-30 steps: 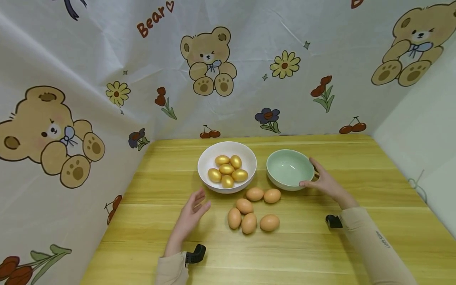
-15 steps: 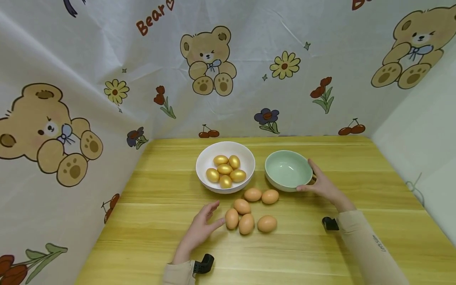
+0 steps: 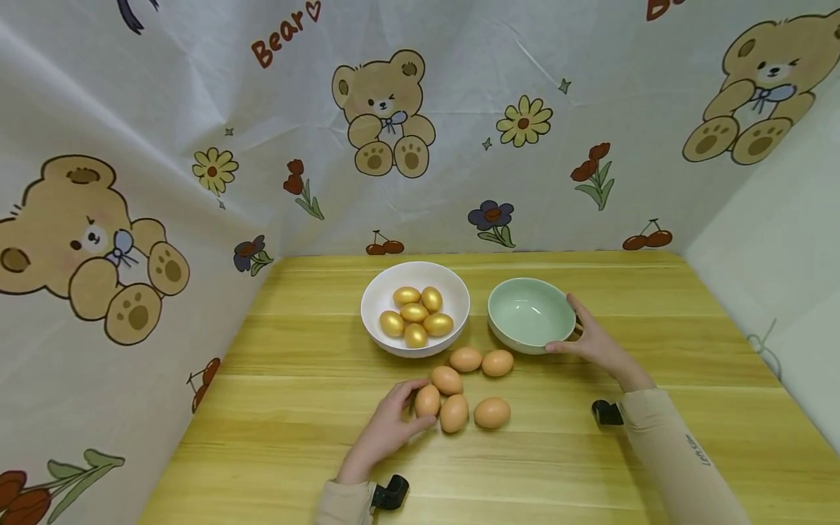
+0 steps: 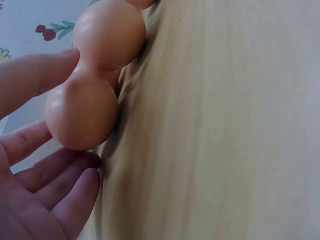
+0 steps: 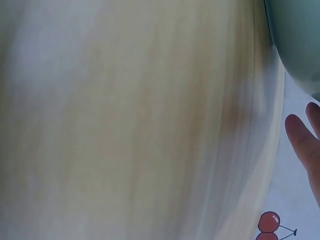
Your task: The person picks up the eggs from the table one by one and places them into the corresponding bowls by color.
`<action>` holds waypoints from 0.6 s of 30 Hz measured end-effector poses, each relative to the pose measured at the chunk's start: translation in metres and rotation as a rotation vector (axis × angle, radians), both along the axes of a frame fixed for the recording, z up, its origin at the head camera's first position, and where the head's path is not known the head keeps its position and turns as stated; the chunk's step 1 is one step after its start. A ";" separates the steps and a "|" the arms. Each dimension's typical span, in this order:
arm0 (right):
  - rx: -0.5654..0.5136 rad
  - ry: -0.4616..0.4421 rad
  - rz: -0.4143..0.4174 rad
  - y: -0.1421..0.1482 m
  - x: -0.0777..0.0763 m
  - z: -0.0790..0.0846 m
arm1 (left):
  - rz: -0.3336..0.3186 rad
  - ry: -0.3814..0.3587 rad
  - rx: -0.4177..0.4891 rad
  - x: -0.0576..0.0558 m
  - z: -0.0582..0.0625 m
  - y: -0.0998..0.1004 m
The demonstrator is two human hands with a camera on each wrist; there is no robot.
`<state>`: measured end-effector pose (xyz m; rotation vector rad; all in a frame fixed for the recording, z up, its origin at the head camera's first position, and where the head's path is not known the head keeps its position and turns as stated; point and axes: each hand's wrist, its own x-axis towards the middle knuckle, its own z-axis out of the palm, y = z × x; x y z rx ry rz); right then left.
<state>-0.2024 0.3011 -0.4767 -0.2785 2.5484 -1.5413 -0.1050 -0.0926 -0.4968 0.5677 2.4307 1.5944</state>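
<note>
My left hand [image 3: 389, 424] reaches around the leftmost brown egg [image 3: 427, 402], thumb in front and fingers behind. In the left wrist view that brown egg [image 4: 82, 112] lies between the thumb and the loosely extended fingers; whether both sides press it, I cannot tell. Another brown egg [image 4: 110, 35] sits beyond. At the right, my right hand [image 3: 593, 348] holds the side of a pale green bowl [image 3: 525, 310], its thumb on the near rim. Only two fingertips and the lower wall of the green bowl [image 5: 302, 47] show in the right wrist view.
A white bowl [image 3: 372, 327] with several golden eggs [image 3: 414, 312] stands left of the green one. More brown eggs [image 3: 492, 413] lie loose in front of both bowls on the wooden table [image 3: 558, 467]. A bear-print cloth [image 3: 446, 197] hangs behind and at the left.
My left hand has moved right and toward the loose eggs, reaching around the leftmost one. The right hand stays at the green bowl. The head view has shifted slightly.
</note>
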 end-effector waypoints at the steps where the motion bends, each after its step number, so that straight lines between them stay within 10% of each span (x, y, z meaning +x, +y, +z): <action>1: 0.002 -0.002 0.001 0.000 0.000 0.000 | 0.004 0.005 -0.010 0.000 0.000 0.001; 18: -0.037 -0.017 0.025 0.000 0.000 0.002 | 0.024 0.087 -0.022 -0.002 -0.003 -0.003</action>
